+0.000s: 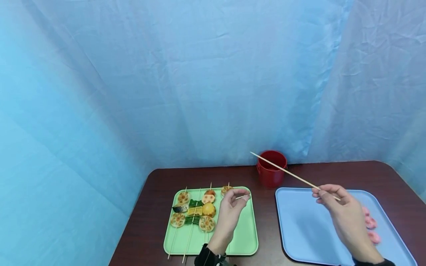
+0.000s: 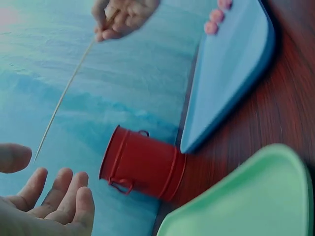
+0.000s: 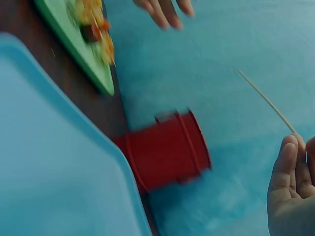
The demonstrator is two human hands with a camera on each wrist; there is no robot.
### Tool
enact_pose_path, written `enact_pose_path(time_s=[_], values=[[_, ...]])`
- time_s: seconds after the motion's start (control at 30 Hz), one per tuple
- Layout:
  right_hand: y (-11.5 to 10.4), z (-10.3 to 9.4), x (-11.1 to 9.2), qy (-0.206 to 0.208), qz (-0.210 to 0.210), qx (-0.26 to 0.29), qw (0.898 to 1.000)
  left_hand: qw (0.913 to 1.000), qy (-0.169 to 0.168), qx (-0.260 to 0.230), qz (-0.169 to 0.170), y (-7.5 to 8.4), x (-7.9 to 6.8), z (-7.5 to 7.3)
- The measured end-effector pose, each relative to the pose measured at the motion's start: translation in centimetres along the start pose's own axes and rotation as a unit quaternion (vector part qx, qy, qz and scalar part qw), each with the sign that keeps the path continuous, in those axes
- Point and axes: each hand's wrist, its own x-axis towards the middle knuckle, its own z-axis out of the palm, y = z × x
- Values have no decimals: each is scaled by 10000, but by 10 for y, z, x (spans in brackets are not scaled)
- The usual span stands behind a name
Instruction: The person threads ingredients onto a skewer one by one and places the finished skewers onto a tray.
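My right hand (image 1: 346,214) pinches one end of a bare bamboo skewer (image 1: 283,170) between thumb and fingers, above the blue tray (image 1: 309,236). The skewer slants up and left, its free tip passing in front of the red bucket in the head view. My left hand (image 1: 229,212) is raised over the green tray (image 1: 241,240). In the left wrist view its thumb and fingers are spread apart, with the skewer tip appearing near them; whether they touch is unclear. Loaded skewers (image 1: 194,210) lie on the green tray, with lotus slices, green pieces and yellow pieces, partly hidden by my left hand.
A red bucket (image 1: 271,173) with small side handles stands at the table's back, between the trays. Pink pieces (image 1: 371,222) lie along the blue tray's right side, partly behind my right hand. A blue curtain (image 1: 213,85) hangs behind the dark wooden table (image 1: 139,229).
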Motion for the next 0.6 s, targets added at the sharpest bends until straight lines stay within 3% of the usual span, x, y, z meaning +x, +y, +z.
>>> enact_pose_path(time_s=[0.17, 0.37, 0.6], values=[[14, 17, -13, -196, 463, 228, 9985, 9939, -125, -1047, -324, 0, 2, 10], [26, 38, -21, -232, 1217, 219, 9921, 9667, -12, -2417, -841, -5, 2, 26], [36, 59, -27, -500, 1575, 437, 9853, 9419, 199, -3250, -830, -11, -1, 38]])
